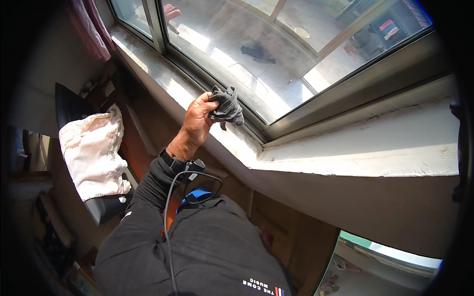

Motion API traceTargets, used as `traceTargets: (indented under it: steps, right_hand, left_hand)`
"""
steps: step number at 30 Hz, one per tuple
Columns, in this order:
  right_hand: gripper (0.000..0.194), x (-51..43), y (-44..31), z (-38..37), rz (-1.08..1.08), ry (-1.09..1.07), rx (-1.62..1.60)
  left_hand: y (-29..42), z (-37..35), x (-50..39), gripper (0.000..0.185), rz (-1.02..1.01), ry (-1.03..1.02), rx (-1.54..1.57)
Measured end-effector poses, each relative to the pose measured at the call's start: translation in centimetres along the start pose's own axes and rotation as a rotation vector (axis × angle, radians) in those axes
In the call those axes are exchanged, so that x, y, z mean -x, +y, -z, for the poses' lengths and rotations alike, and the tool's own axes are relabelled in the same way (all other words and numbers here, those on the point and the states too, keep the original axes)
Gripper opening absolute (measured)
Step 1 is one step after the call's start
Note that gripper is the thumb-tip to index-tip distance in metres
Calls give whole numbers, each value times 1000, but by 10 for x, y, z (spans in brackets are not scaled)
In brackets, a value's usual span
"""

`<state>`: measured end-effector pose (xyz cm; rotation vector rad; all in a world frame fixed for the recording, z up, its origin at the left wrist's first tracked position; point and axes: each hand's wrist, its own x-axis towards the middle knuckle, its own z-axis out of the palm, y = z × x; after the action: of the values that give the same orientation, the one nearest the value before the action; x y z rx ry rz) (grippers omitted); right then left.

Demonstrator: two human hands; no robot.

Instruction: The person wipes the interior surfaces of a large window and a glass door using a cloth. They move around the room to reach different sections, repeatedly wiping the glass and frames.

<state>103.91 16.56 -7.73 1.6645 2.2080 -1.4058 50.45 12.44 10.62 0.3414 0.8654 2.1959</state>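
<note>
My left hand (195,120) grips a crumpled dark grey cloth (227,108) between thumb and fingers. It is above the inner windowsill (237,142), beside the metal frame of a sliding window (255,120). Whether the cloth touches the frame is hard to tell. A black strap with a small device (194,168) is around my left wrist, and a grey cable (167,207) loops from it down over my dark top. Low at my right side, a dim reddish shape (266,236) may be part of my right hand; its fingers cannot be made out.
To the left, a white lace cover (96,155) lies over a black flat panel (100,209). A pink curtain (90,29) hangs at the upper left. The white sill (351,162) runs on to the right. A green-edged glass or mirror (335,251) stands at the lower right.
</note>
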Motion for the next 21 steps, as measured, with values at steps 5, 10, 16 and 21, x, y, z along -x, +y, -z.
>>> traceTargets:
  steps: [5, 10, 16, 21]
  right_hand:
    - [39, -4, -5, -1, -104, 34, 4]
    - [39, -15, -12, -3, -103, -27, -145]
    - [39, -30, 26, -29, -50, 118, -100]
    - [39, -51, 74, -40, -10, -21, -89]
  left_hand:
    - [-32, 70, 38, 25, 185, 238, 24]
    - [-44, 96, 47, 26, 182, 282, 92]
    - [-53, 100, 41, 28, 249, 214, 166]
    - [-60, 100, 44, 26, 311, 139, 216]
